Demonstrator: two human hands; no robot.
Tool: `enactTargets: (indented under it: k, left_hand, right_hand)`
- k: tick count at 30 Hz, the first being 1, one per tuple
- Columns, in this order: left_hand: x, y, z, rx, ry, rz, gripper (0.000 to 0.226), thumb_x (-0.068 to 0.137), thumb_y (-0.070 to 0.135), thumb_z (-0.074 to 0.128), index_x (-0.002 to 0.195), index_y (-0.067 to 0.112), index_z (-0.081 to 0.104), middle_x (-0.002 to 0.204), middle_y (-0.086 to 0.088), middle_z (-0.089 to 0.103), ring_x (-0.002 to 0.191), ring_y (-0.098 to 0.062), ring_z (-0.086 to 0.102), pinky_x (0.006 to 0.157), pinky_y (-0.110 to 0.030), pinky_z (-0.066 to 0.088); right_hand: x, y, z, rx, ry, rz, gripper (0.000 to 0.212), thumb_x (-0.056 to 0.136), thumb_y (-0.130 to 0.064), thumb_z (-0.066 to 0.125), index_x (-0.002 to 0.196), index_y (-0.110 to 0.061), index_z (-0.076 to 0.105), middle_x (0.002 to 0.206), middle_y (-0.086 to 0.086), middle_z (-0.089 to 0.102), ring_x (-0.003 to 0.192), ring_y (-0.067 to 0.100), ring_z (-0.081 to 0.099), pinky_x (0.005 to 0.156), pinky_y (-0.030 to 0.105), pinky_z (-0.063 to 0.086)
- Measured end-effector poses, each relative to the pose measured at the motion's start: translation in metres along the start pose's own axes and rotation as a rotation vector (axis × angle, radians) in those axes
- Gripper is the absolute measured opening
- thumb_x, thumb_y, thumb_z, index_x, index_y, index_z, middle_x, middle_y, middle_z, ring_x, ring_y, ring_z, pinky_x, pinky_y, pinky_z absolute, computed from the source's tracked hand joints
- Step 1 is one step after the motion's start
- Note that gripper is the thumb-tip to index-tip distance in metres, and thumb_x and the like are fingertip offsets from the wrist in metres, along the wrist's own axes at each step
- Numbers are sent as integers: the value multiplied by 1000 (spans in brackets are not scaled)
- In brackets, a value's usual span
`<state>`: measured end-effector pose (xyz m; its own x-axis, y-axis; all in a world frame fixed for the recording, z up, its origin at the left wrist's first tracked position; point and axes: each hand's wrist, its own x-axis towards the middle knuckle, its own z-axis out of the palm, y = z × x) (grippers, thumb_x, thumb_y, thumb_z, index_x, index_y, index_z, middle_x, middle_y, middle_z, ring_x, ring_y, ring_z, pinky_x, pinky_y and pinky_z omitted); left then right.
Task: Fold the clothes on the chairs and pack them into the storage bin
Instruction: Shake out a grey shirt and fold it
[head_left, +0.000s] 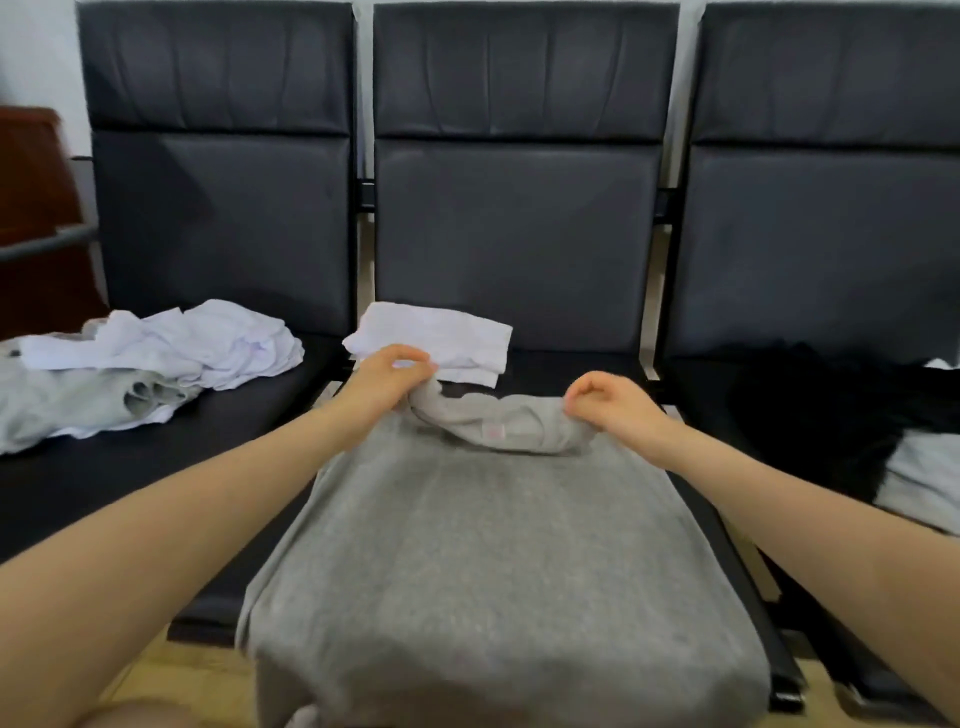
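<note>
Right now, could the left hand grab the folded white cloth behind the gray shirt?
Probably yes. The left hand grips the gray shirt right beside the folded white cloth, with nothing between them, but it must release the shirt first.

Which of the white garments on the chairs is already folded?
The white folded garment on the middle chair, behind the hands; the white clothes on the left chair lie crumpled.

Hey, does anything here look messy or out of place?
Only the crumpled white and grey clothes heaped unfolded on the left black chair seat. The grey T-shirt both hands grip lies flat; nothing is damaged.
</note>
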<state>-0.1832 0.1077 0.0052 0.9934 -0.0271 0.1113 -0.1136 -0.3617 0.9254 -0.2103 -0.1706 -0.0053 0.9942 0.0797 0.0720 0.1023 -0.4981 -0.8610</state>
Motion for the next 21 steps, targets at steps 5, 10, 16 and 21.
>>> enactTargets:
  k: [5,10,16,21]
  left_hand:
    - [-49,-27,7,678,-401,-6,24,92,32,56,89,12,68,66,1,68,59,-8,58,55,-17,45]
    - [-61,-34,0,778,-339,50,17,88,24,56,74,23,65,63,7,67,65,-7,60,72,-25,50]
    - [-54,-44,-3,773,-136,81,13,86,25,55,83,22,67,82,9,66,81,-14,62,74,-31,50]
    - [-21,-53,3,786,-24,193,25,89,28,55,111,17,60,111,-2,54,107,-16,49,87,-28,41]
  right_hand:
    - [-36,11,4,-541,-441,18,28,90,-36,62,71,-15,60,61,-12,54,58,1,48,63,15,40]
    - [-40,13,9,-617,-359,-38,36,91,-36,60,61,-18,49,59,-9,47,58,6,43,61,19,37]
    - [-23,15,14,-669,-122,-85,20,91,-29,58,76,-18,65,79,-6,61,74,9,54,67,23,43]
    - [10,25,22,-675,76,-97,30,92,-33,57,119,-22,61,116,-3,53,104,14,53,89,30,41]
